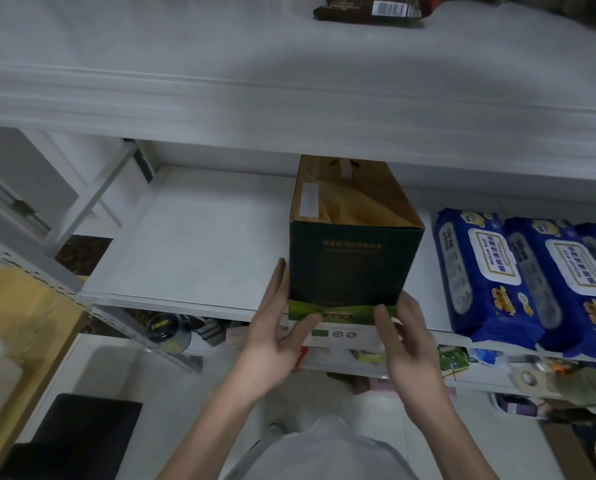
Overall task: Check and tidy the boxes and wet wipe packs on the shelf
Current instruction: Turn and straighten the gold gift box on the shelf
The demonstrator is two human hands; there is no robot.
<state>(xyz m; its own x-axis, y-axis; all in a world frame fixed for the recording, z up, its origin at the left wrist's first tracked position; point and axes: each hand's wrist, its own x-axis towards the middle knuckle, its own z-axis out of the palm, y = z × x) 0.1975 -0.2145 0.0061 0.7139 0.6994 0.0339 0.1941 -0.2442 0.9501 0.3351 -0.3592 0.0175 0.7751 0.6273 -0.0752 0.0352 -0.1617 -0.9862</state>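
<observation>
Box (pixel 353 268) is standing at the front edge of the shelf (pixel 192 244), with the packs (pixel 480 271) lying just right of it. Left hand (pixel 276 341) is pressing its left side, fingers straight, thumb on front. Right hand (pixel 407 344) is gripping the lower right corner, fingers curling round.

The white shelf (pixel 192 244) carries a dark green box (pixel 353 268) at its front edge, and, just right of it, blue wet wipe packs (pixel 480 275) side by side.
</observation>
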